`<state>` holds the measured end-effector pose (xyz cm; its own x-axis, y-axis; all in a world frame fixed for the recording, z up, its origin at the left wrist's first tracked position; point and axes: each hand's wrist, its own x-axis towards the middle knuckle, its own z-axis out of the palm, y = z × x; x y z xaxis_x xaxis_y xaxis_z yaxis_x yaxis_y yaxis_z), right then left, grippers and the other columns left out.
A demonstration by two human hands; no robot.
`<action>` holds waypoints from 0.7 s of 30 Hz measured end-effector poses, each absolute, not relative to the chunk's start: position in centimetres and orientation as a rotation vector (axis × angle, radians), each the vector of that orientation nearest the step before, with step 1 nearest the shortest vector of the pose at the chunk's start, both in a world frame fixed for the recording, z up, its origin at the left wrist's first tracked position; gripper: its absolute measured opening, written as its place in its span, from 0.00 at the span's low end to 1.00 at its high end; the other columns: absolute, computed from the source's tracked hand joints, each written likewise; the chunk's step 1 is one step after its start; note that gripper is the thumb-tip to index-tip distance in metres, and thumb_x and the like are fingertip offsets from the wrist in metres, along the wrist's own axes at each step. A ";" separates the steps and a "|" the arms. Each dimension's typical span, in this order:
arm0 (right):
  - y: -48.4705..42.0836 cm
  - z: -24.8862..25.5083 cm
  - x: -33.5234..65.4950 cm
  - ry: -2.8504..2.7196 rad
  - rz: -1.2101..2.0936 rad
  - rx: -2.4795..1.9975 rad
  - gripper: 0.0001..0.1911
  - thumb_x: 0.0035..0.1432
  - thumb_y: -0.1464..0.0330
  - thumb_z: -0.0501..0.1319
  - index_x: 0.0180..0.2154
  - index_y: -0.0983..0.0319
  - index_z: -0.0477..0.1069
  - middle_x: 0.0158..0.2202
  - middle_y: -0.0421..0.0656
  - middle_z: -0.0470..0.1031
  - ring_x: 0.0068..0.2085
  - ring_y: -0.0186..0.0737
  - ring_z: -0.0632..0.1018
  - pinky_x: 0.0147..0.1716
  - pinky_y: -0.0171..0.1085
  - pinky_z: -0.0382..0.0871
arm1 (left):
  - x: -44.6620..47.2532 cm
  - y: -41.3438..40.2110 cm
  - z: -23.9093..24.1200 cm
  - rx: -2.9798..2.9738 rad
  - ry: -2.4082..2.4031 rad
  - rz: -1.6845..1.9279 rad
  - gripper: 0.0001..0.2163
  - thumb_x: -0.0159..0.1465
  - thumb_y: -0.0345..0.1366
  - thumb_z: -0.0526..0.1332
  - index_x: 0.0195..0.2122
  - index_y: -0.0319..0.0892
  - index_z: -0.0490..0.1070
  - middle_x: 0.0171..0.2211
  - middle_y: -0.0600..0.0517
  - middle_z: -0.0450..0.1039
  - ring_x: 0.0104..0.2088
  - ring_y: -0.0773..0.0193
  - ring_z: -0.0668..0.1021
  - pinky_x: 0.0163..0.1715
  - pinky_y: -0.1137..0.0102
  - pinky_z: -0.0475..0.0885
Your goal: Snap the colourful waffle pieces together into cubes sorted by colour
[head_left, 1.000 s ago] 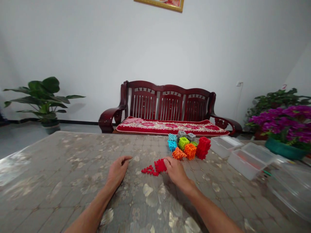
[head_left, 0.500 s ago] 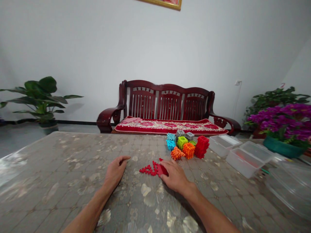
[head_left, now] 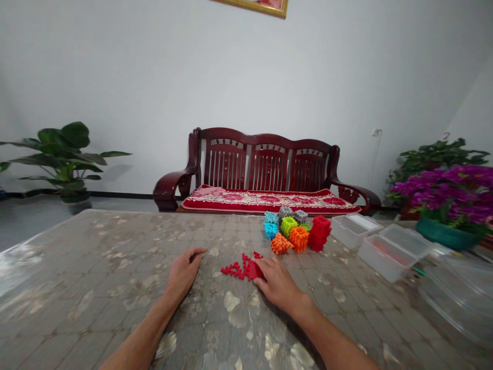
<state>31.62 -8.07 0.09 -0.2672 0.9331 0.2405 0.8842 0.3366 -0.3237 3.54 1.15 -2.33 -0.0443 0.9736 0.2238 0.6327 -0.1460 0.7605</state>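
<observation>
My right hand [head_left: 277, 281] lies on the table with its fingers curled over the right end of a flat cluster of red toothed pieces [head_left: 241, 269]. Whether it grips them or only presses on them does not show. My left hand [head_left: 184, 272] rests palm down on the tabletop to the left, fingers loosely bent, apart from the red pieces and holding nothing. Beyond them stands a heap of small cubes [head_left: 296, 231] in blue, grey, green, orange and red.
The table [head_left: 96, 277] has a grey flowered cover under clear plastic. Clear plastic boxes [head_left: 381, 249] stand at the right, with a pot of purple flowers [head_left: 450, 205] behind. A red wooden bench [head_left: 265, 174] and a leafy plant [head_left: 65, 159] stand past the far edge.
My right hand has slid a little toward me and over the red pieces, which now lie flatter on the table. My left hand has stayed put.
</observation>
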 end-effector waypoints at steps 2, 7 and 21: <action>-8.2 -0.1 31.4 -2.231 0.116 -1.611 0.23 0.62 0.68 0.59 0.58 0.63 0.68 0.54 0.50 0.75 0.56 0.48 0.72 0.59 0.45 0.62 | 3.6 1.1 -2.2 1.808 1.698 1.060 0.18 0.59 0.40 0.52 0.43 0.44 0.78 0.40 0.50 0.82 0.42 0.58 0.80 0.46 0.67 0.72; -8.4 -0.3 31.1 -2.180 -0.046 -1.635 0.22 0.61 0.67 0.60 0.57 0.63 0.69 0.52 0.51 0.76 0.53 0.49 0.74 0.57 0.47 0.65 | 3.6 1.1 -2.0 1.801 1.724 1.068 0.17 0.59 0.39 0.53 0.41 0.44 0.79 0.39 0.51 0.83 0.42 0.58 0.81 0.46 0.67 0.73; -9.4 0.4 34.0 -1.996 -0.193 -1.250 0.16 0.58 0.67 0.61 0.49 0.59 0.74 0.49 0.47 0.78 0.50 0.41 0.78 0.52 0.39 0.72 | 3.6 1.0 -1.7 1.792 1.714 1.054 0.17 0.59 0.39 0.52 0.42 0.43 0.79 0.39 0.50 0.82 0.41 0.58 0.81 0.46 0.67 0.73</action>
